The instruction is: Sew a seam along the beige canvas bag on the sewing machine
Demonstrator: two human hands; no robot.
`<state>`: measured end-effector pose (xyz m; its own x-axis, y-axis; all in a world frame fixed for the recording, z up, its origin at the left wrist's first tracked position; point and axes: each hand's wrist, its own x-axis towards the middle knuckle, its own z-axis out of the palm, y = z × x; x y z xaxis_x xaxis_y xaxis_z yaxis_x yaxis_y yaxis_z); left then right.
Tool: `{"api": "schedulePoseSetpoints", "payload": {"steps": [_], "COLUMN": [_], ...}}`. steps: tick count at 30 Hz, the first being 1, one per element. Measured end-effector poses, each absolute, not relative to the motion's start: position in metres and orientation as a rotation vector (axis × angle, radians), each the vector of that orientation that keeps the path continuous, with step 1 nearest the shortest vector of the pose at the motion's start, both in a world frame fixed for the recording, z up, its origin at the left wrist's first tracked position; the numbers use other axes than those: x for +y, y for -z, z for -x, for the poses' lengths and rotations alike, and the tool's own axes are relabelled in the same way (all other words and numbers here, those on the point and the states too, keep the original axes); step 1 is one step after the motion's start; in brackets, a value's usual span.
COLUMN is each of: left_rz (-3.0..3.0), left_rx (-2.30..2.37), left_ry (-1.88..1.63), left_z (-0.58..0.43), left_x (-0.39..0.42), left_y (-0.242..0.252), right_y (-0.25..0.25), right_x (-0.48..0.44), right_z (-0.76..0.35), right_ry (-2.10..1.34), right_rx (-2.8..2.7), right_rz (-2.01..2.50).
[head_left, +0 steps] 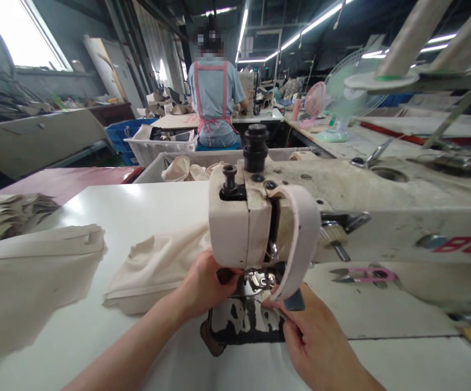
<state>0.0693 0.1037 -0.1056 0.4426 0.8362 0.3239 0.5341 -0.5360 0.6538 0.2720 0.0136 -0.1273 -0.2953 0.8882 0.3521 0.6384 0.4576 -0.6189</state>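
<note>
A sewing machine (235,228) stands in front of me, its needle area partly hidden behind the head and a pale curved strap (306,233). Left of the needle, my left hand (205,285) is closed with its fingers curled at the right end of a cream fabric piece (157,263). That piece lies creased on the table and runs behind the machine head. On the other side of the metal presser foot (257,281), my right hand (314,328) is closed, thumb bent near the worn plate (247,320). What its fingers pinch is hidden.
Pink-handled thread snips (365,274) lie on the machine bed at right. More cream fabric (39,277) and a fabric stack (11,214) are at left. Beyond the table stands a bin (149,171) with fabric pieces. A person (214,98) sits ahead, facing away. Fans stand at right.
</note>
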Motion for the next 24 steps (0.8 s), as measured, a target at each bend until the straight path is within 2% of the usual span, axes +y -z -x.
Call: {"api": "schedulePoseSetpoints", "payload": {"steps": [19,24], "left_rz": [-2.284,-2.290], "left_rx": [1.156,0.867], "left_ry": [-0.936,-0.751], "left_z": [-0.070,-0.043], "left_x": [0.108,0.091], "left_y": [0.122,0.100], "right_y": [0.119,0.114], "right_x": [0.013,0.014], "right_z": [-0.266,-0.267], "right_ry": [-0.495,-0.471], "right_rx": [-1.948,-1.947], "right_rz": [1.396,1.378]}}
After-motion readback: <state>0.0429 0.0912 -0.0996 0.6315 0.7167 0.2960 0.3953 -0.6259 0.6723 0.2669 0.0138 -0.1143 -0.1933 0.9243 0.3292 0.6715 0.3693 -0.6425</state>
